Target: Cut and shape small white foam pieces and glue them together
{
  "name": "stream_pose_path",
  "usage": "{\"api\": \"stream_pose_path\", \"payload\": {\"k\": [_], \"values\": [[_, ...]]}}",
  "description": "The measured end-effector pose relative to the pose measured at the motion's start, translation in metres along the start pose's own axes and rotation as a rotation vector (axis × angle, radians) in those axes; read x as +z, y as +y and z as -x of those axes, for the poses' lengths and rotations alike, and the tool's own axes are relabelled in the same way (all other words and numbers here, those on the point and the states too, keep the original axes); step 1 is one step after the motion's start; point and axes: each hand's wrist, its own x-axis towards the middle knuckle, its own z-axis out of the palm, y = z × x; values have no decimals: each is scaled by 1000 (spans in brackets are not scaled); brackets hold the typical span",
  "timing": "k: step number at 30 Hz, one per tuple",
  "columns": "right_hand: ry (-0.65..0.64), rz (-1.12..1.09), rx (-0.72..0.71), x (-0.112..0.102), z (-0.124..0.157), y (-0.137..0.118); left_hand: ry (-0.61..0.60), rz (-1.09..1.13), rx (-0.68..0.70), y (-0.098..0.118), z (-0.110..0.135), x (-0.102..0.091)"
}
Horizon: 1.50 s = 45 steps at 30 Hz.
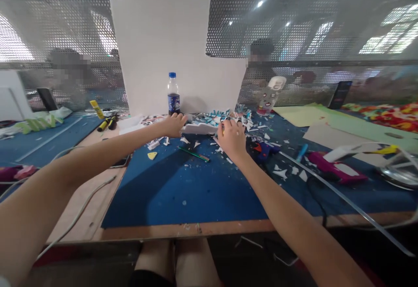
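Observation:
A wavy-edged white strip (200, 129), perhaps foam or paper, spans the gap between my two hands above the blue mat. My left hand (176, 124) is closed at the strip's left end, its fingertips partly hidden. At the other end, my right hand (232, 136) has its fingers curled down; a bit of yellow shows beneath them, but what it holds is hidden. Behind the hands lies a heap of white and blue scraps (220, 116). A green pencil-like stick (195, 153) and a pale yellow triangular piece (152, 156) rest in front of them.
A cola bottle (173, 97) stands before a white board (163, 38). To the right are a blue glue gun (266, 151), a long clear stick (346, 200), a magenta device (338, 167) and a tumbler (271, 95). Yellow-black tools (107, 123) lie left. People sit behind the mesh.

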Motion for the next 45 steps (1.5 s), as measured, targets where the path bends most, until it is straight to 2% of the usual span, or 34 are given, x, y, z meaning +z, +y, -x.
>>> {"api": "stream_pose_path", "payload": {"k": [7, 12, 16, 19, 23, 26, 28, 31, 35, 40, 45], "values": [[68, -96, 26, 1, 0, 2, 18, 25, -3, 4, 6, 5], [17, -117, 68, 6, -4, 10, 95, -1, 17, -10, 36, -12], [-76, -109, 41, 13, 0, 9, 191, -43, 54, -19, 86, -32], [-148, -86, -3, 16, 7, 2, 246, -69, 132, -12, 135, -40], [-189, -59, -79, 7, 18, -16, 325, -103, 248, 20, 202, -37], [-246, -97, -270, -4, 25, -32, 349, -127, 252, 50, 238, -27], [-305, -123, -393, -8, 30, -41, 317, -146, 204, 64, 252, -18], [-388, -141, -484, -6, 33, -44, 201, -61, 140, 70, 258, -4], [-473, -179, -502, 7, 28, -30, 150, 72, 44, 59, 245, 8], [-572, -301, -472, 19, 20, -12, 133, 160, 88, 38, 230, 14], [-638, -440, -353, 23, 19, -5, 111, 241, 95, 24, 224, 17]]}}
